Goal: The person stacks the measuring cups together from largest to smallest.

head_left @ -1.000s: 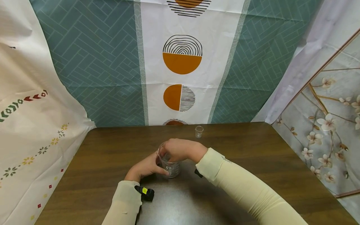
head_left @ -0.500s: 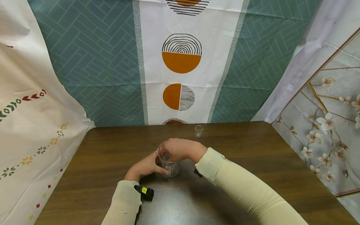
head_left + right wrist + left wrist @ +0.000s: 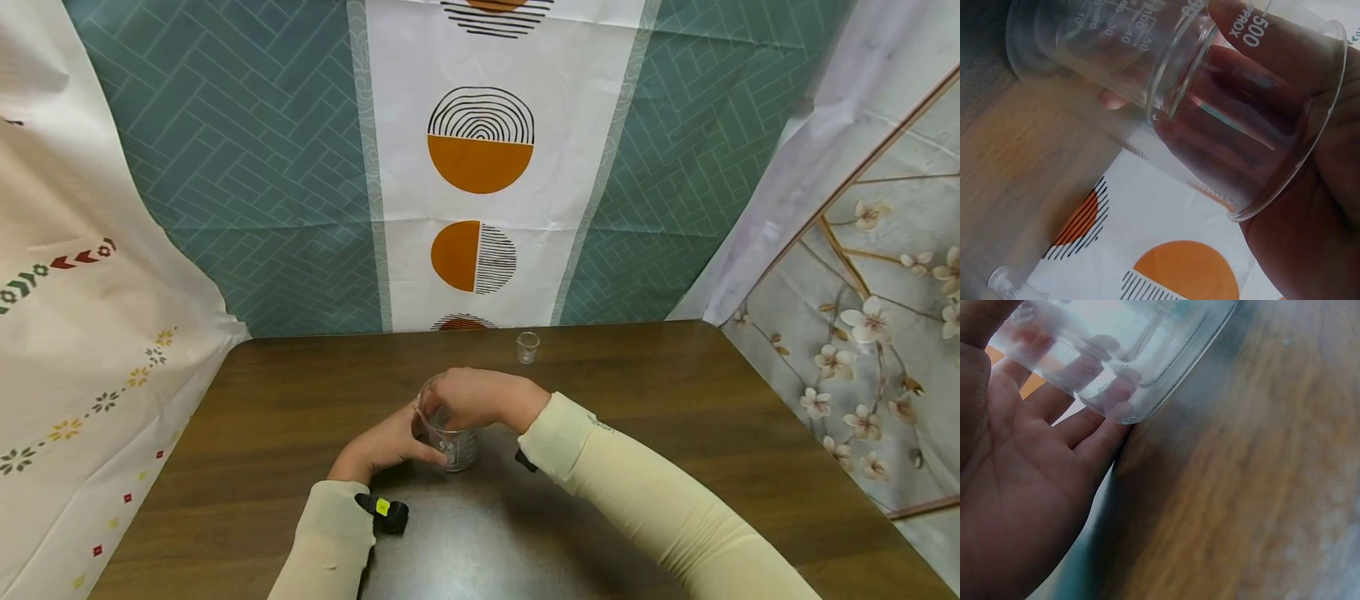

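Observation:
A large clear glass beaker [image 3: 463, 454] stands on the table, its side gripped by the left hand [image 3: 388, 443], thumb in front. From above, the right hand [image 3: 480, 398] reaches in over the rim. In the right wrist view, a smaller marked beaker [image 3: 1116, 44] lies within the large beaker [image 3: 1254, 28], and fingers of the right hand [image 3: 1335, 150] hold it near its rim. The left wrist view has the left hand [image 3: 1029, 475] with its fingers round the glass base [image 3: 1147, 344].
A tiny glass beaker [image 3: 527, 350] stands near the back edge of the brown wooden table [image 3: 300, 375], behind the hands and slightly to their right. Patterned cloths hang behind the table and at both sides.
Both hands keep their hold, with no plain movement against the beakers. The whole head view has shifted very slightly.

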### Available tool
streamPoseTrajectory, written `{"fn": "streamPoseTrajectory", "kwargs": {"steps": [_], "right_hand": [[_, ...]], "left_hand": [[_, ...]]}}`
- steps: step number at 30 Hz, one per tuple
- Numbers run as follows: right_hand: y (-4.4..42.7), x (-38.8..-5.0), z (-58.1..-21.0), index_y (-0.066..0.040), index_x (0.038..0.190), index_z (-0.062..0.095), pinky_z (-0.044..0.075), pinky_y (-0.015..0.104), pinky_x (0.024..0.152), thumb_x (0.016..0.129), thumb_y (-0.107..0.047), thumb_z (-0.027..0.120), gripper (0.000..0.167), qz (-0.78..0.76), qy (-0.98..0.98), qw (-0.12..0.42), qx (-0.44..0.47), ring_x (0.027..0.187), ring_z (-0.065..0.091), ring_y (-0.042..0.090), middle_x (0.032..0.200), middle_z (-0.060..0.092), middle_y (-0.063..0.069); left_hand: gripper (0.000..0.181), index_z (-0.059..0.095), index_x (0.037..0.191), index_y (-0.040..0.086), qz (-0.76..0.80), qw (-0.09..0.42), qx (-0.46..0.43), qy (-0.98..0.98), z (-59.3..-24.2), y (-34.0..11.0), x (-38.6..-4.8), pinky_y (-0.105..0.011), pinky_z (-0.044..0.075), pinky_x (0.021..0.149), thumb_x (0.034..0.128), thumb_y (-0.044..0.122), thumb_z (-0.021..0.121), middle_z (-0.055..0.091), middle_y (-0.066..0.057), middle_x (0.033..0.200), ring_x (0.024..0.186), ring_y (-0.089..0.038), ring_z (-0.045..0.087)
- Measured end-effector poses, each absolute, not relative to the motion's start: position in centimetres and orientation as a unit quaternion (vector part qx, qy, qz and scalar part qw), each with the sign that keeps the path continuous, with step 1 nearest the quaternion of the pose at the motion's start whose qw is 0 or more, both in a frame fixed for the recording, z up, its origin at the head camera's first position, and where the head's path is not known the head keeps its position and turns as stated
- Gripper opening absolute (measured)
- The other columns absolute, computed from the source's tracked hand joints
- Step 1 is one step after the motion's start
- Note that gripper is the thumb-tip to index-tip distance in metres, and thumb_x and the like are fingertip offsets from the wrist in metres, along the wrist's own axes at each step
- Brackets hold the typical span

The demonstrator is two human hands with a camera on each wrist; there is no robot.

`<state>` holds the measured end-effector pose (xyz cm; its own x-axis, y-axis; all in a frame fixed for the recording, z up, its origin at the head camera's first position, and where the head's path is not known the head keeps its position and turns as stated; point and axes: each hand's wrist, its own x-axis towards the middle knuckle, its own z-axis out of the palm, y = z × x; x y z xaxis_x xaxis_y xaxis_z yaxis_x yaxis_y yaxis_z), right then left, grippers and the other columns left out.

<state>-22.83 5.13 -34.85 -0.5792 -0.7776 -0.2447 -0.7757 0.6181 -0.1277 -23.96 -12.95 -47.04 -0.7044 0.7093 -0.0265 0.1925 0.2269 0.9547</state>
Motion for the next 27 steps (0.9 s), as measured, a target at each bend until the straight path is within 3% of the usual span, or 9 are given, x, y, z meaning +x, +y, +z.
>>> {"fn": "streamPoseTrajectory", "kwargs": {"steps": [27], "right_hand": [[5.17, -22.74, -34.93, -0.017, 0.115, 0.071, 0.049, 0.022, 0.094, 0.085, -0.016, 0.075, 0.030, -0.010, 0.888, 0.133, -0.440, 0.110, 0.061, 0.009, 0.116, 0.068, -0.007]], "left_hand": [[0.099, 0.025, 0.151, 0.028, 0.545, 0.246, 0.300, 0.743, -47.03, -12.93, -24.07, -0.050, 0.027, 0.115, 0.0731, 0.021, 0.086, 0.030, 0.006, 0.155, 0.140, -0.020, 0.033]]}}
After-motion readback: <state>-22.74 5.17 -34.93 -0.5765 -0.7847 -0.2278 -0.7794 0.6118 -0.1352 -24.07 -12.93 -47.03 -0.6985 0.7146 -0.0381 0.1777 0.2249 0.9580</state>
